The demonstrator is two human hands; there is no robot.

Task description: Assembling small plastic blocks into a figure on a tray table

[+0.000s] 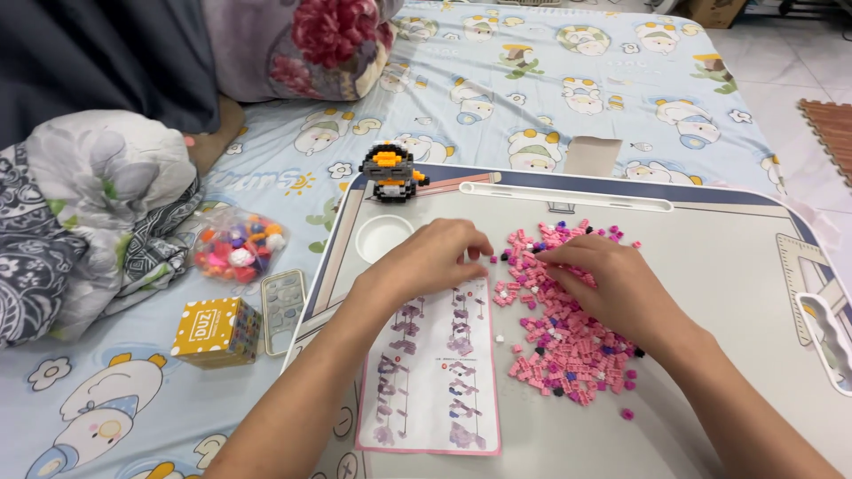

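A heap of tiny pink, purple and black building bricks [568,341] lies on a white lap table [710,266]. My right hand [612,284] rests on the heap's upper part, fingertips pinching among the bricks near its left edge. My left hand [426,257] lies at the top of an illustrated instruction sheet [435,372], fingers curled; whether it holds a brick is hidden. The fingertips of the two hands nearly meet.
A small black-and-orange brick figure [390,171] stands at the table's back left corner, near a round cup recess [382,235]. On the bedsheet to the left lie a bag of coloured pieces [238,248], a yellow box [216,330] and a small tray [284,306].
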